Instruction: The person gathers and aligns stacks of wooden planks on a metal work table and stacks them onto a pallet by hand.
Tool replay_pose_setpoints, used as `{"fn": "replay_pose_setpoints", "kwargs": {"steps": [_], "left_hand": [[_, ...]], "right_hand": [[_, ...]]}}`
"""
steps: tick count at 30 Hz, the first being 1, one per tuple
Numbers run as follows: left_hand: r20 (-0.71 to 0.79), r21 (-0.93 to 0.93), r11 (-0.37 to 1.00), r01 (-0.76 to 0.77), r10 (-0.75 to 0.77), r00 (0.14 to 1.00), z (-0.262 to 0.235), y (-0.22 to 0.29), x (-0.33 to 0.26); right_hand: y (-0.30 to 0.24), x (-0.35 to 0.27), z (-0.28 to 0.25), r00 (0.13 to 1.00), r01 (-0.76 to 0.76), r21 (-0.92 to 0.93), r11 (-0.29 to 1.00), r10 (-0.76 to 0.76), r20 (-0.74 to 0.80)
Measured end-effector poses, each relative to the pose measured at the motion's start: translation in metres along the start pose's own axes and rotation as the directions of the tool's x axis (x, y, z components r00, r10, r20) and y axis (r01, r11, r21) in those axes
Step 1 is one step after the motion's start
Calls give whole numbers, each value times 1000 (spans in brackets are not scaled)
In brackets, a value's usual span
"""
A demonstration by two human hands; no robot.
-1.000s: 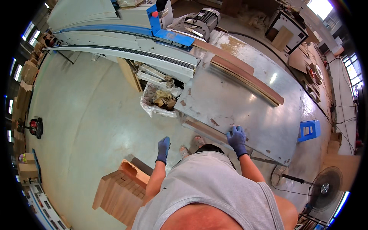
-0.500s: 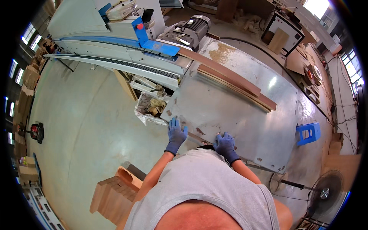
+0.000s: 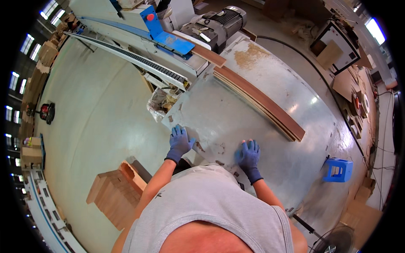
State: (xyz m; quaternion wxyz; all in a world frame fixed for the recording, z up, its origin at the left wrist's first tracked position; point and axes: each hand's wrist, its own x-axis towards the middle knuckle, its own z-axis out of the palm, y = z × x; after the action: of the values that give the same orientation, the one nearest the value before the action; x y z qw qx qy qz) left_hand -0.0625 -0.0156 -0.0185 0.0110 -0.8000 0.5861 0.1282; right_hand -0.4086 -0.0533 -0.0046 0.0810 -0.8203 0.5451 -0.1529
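Note:
My left hand (image 3: 180, 142), in a blue work glove, lies at the near left edge of the grey metal table (image 3: 219, 114) with its fingers stretched out. My right hand (image 3: 249, 157), gloved the same way, rests on the tabletop, fingers spread and nothing held. Farther off on the table lies a stack of long brown wooden strips (image 3: 265, 103). Another strip (image 3: 209, 55) runs from the far end of the table under the blue guard (image 3: 174, 42) of the machine.
A grey motor (image 3: 223, 21) sits beside the machine. By the table's left edge stands a plastic-lined bin (image 3: 160, 103) of scraps. Stacked wooden blocks (image 3: 116, 194) are on the floor at left. A blue stool (image 3: 338, 170) and a fan (image 3: 333, 244) stand at right.
The strip by the guard has slid farther into the machine, leaving the stack more exposed. My right hand has uncurled from the near edge onto the tabletop. The view has shifted.

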Motion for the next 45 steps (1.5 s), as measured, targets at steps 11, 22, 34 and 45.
{"fn": "replay_pose_setpoints", "kwargs": {"steps": [11,22,34,45], "left_hand": [[22,28,1000,-8,7,1000,-3,4,7],[164,13,999,48,-50,985,-20,15,7],[130,52,993,104,-110,985,-9,14,1],[125,10,992,128,-129,984,-9,15,2]], "right_hand": [[13,26,27,992,42,4,999,-41,-121],[14,14,49,984,137,-102,985,-148,-104],[32,17,74,982,109,-155,982,-130,-135],[19,18,62,982,91,-159,983,-116,-152]]}}
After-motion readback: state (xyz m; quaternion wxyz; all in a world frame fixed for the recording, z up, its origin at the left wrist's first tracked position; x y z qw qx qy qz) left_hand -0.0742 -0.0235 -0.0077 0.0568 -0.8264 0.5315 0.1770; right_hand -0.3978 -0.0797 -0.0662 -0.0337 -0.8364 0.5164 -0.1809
